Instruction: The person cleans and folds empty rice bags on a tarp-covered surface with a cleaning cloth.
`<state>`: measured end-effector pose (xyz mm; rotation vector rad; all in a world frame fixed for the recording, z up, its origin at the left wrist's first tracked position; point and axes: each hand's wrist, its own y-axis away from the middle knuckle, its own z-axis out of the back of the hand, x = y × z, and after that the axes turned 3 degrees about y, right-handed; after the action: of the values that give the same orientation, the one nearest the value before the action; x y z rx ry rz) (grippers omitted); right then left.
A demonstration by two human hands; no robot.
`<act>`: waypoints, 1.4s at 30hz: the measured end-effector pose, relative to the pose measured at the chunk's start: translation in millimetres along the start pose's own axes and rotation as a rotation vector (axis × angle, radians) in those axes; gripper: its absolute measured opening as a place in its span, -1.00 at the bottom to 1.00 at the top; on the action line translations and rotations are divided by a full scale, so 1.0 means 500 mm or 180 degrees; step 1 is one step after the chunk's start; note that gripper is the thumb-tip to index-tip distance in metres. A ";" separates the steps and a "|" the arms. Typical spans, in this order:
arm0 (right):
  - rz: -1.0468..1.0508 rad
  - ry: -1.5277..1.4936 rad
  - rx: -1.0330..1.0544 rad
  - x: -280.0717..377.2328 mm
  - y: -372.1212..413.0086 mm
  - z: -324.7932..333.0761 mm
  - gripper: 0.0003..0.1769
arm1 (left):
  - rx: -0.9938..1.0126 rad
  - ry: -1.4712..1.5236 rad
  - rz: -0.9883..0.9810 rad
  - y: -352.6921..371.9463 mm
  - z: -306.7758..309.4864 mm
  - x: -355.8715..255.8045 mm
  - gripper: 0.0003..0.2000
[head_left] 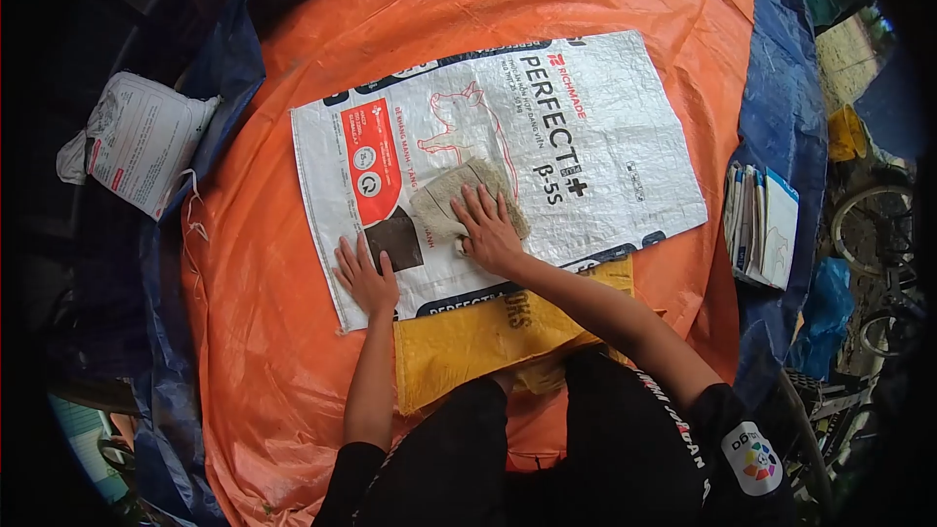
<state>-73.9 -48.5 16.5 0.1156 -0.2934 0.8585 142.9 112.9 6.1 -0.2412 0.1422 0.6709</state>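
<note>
A white printed feed sack (625,137) lies flat before me, with "PERFECT" lettering and a pig outline. My right hand (488,232) presses a folded beige cloth (439,197) onto the middle of the sack. Its fingers are spread over the cloth, and the thumb curls at the cloth's near edge. My left hand (367,278) rests flat near the sack's lower left corner, fingers apart, beside a dark square patch (395,242) on it. Under the sack's near edge a yellow sack (468,351) shows, partly beneath my legs.
An orange tarp (264,351) spreads under everything, edged by blue tarp (781,88). A stack of folded sacks (763,224) stands at the right. At the left lies a white printed bag (151,141). A bicycle wheel (874,224) and a blue plastic bag (825,307) are beyond the right edge.
</note>
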 end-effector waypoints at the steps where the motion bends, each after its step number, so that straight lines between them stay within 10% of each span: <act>1: 0.0028 -0.0182 0.0029 -0.005 0.015 0.007 -0.10 | -0.0019 -0.0006 -0.0011 0.002 0.000 0.000 -0.40; 11: -0.0035 -0.0240 0.0348 -0.120 0.231 0.095 -0.14 | 0.0029 -0.0092 -0.0088 0.001 -0.012 0.018 -0.41; 27: -0.1979 0.1048 -0.0498 -0.619 0.564 0.165 -0.27 | -0.0040 -0.0156 -0.0210 0.002 -0.022 0.032 -0.42; 33: -0.1703 0.0927 -0.0364 -0.503 0.442 0.246 -0.85 | -0.0036 -0.0129 -0.0109 0.005 -0.006 0.014 -0.42; 42: 0.0476 -0.0331 0.0579 -0.160 0.243 0.134 -0.64 | -0.0116 -0.0080 -0.0131 0.004 -0.007 0.014 -0.43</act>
<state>-229.4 -42.2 54.0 0.3113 -0.3240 1.0289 146.8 117.8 0.8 -0.2698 0.1007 0.6357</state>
